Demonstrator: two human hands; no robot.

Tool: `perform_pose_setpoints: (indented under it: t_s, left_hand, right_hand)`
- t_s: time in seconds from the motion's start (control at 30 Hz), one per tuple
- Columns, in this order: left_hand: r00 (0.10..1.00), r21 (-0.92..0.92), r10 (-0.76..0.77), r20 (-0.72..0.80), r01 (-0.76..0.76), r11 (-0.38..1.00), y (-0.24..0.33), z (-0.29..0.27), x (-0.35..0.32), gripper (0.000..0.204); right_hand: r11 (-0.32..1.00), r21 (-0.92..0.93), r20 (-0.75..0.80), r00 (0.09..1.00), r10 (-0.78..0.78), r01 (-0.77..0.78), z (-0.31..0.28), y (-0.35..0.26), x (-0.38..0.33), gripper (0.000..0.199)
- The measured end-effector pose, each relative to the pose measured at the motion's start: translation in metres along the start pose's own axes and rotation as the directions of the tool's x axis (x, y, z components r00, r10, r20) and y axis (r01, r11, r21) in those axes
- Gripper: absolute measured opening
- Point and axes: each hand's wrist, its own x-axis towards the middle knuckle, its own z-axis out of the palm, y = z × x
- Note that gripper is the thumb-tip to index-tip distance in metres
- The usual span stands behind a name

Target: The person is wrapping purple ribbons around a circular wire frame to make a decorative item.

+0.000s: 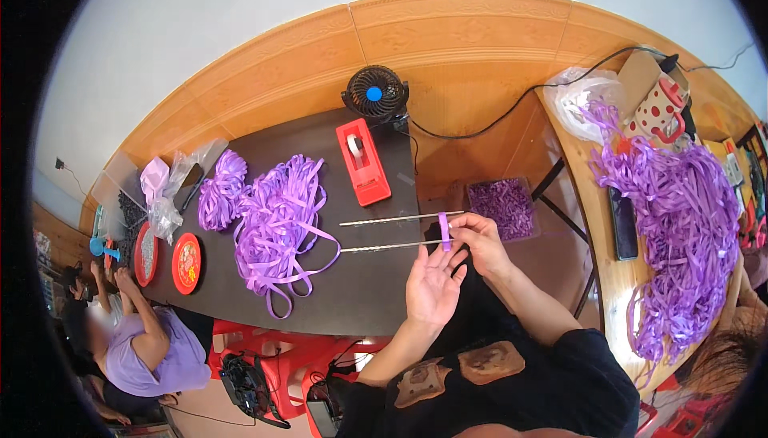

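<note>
Two thin twisted metal rods [392, 219] lie nearly parallel, pointing left over the dark table's right part. A purple ribbon [445, 232] passes across both rods near their right ends. My right hand [485, 248] is closed, with thumb and fingertips pinching the ribbon beside the rods. Just below the lower rod is my left hand [433, 288], palm up and open, its fingers loosely apart and fingertips near the ribbon. To the left, a heap of purple ribbon [280, 222] lies on the table, and one loose loop of it reaches the lower rod's left tip.
A red tape dispenser [364, 164] and a black fan [375, 92] stand toward the back. Red dishes [187, 264] sit at the left, near a person in a purple shirt [156, 350]. On the wooden table at right are more ribbon [680, 230] and a phone [622, 224].
</note>
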Motion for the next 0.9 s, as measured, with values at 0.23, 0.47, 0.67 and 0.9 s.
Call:
perform_pose_setpoints:
  t_s: [0.23, 0.47, 0.67, 0.9]
  left_hand:
    - [1.000, -0.010, -0.012, 0.027, 0.012, 1.000, -0.001, -0.001, 0.000, 0.056]
    - [1.000, 0.005, 0.002, -0.015, -0.002, 1.000, -0.001, -0.002, 0.000, 0.059]
    - [1.000, -0.001, 0.003, -0.010, -0.003, 1.000, -0.001, -0.005, 0.001, 0.059]
    - [1.000, -0.003, 0.009, -0.005, -0.009, 1.000, -0.001, -0.001, 0.000, 0.060]
  right_hand:
    - [0.831, -0.491, -0.025, 0.949, -0.313, 0.261, 0.001, -0.007, -0.004, 0.008]
    - [0.301, -0.871, 0.107, 0.748, -0.655, 0.389, -0.011, -0.025, -0.007, 0.021]
    - [0.948, 0.125, 0.060, 0.956, 0.286, -0.292, -0.018, -0.024, 0.006, 0.037]
    - [0.894, 0.206, 0.298, 0.896, 0.329, -0.397, -0.004, -0.011, 0.035, 0.051]
